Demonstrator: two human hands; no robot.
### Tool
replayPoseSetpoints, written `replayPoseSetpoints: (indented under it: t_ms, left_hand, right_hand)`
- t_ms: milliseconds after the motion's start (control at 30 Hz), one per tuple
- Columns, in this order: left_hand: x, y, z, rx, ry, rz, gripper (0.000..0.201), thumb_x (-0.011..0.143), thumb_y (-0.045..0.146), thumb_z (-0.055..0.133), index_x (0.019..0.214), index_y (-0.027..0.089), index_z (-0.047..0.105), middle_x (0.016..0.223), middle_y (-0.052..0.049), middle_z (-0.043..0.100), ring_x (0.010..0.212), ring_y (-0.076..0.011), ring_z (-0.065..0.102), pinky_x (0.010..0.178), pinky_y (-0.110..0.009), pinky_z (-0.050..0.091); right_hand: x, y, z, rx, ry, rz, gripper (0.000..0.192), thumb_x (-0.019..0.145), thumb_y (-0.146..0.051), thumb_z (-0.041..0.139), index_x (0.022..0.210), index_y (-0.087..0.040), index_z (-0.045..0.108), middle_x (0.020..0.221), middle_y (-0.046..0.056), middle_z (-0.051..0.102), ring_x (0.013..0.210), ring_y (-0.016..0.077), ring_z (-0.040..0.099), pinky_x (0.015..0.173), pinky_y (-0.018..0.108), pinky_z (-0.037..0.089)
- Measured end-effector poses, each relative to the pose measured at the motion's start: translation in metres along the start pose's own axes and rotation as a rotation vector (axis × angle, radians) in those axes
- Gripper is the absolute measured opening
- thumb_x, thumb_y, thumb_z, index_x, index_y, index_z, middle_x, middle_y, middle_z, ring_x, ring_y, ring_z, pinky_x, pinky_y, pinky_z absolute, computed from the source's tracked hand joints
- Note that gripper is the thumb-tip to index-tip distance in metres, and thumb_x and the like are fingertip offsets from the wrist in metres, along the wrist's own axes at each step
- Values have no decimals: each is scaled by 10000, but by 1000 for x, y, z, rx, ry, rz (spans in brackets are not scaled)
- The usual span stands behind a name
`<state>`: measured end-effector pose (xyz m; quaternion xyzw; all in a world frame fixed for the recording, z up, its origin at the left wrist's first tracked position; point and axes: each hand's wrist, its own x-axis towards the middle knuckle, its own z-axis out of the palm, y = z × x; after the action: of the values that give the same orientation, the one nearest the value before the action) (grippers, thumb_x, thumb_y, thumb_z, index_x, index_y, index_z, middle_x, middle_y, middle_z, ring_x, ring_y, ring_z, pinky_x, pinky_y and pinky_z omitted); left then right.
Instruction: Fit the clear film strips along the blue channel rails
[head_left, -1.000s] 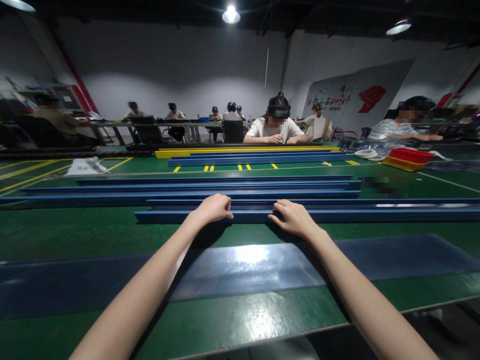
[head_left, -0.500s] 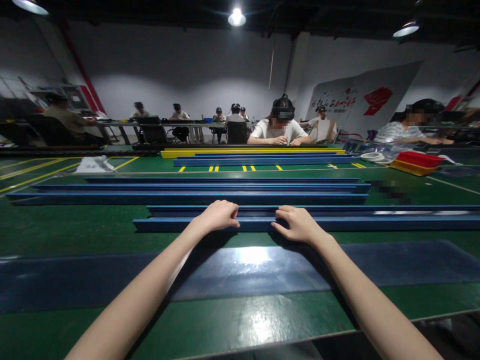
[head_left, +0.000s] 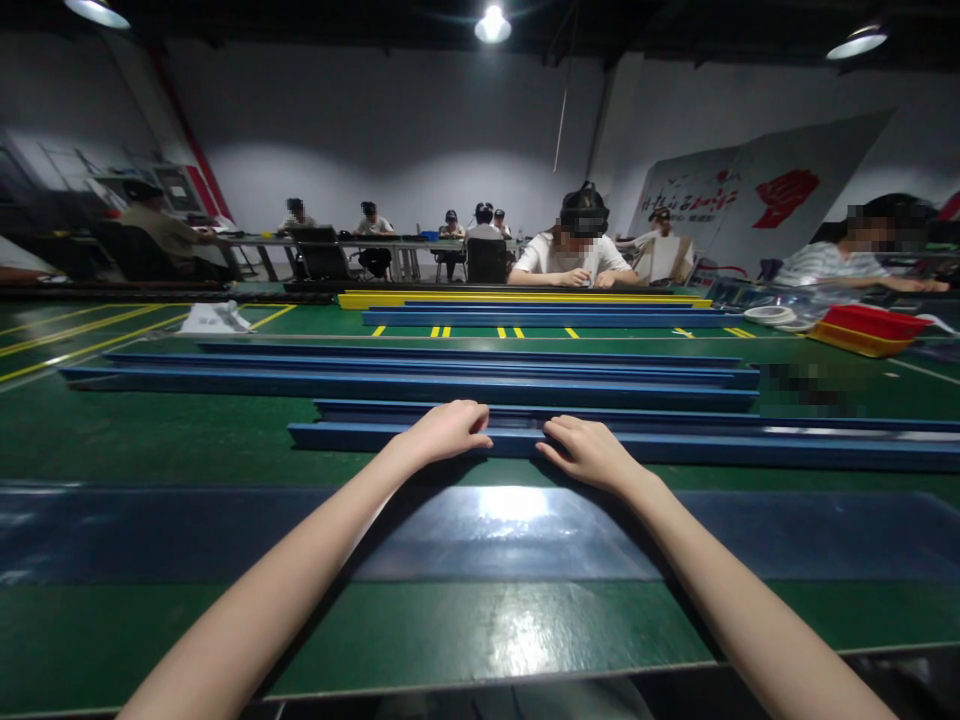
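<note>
A long blue channel strip [head_left: 697,443] runs left to right across the green table in front of me. My left hand [head_left: 455,428] is curled over it, thumb toward the near wall and fingertips bent down inside. A short gap to the right, my right hand [head_left: 581,448] grips the same strip, its fingers over the groove and its thumb at the near side. Some fingertips are hidden. Nearer to me, under my forearms, a clear plastic sheet [head_left: 300,540] lies flat and shines in the lamp light.
Several more blue channel strips [head_left: 420,385] lie just beyond, with a yellow strip [head_left: 525,300] farther back. Red and yellow trays [head_left: 870,330] stand at the right. On the left sits a white object [head_left: 215,318]. A person [head_left: 577,250] works across the table; others sit behind.
The view has shifted slightly, so the background sits farther right. The hands have come a little closer together on the blue channel strip, whose right part appears lower in view.
</note>
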<state>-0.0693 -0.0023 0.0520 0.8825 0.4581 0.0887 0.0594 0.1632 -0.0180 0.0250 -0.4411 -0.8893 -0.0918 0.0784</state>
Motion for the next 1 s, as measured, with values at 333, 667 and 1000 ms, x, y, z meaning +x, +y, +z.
replayPoseSetpoints:
  t_ms: [333,667,1000]
  left_hand:
    - [-19,-3,10,180,178,49,206,819,393,511,802,188,519,823,-1,563,784,-153,524,635,-239,381]
    - [-38,-25,20,255,204,-21,275,838,450,463,831,185,537,865,-21,604,823,-163,560,654,-240,395]
    - [-39,-30,32,386,286,24,309,865,440,412,851,169,557,824,-47,614,805,-182,567,652,-267,397]
  right_hand:
    - [-1,-1,-1,11,19,-3,288,887,-370,330,840,-178,539,836,61,603,786,159,550,622,239,314]
    - [8,-6,-5,105,-9,5,284,884,-372,337,879,-187,552,897,57,619,833,165,563,655,236,339]
    - [23,-16,-10,74,-115,0,309,871,-408,358,843,-182,567,893,60,619,811,164,569,628,227,340]
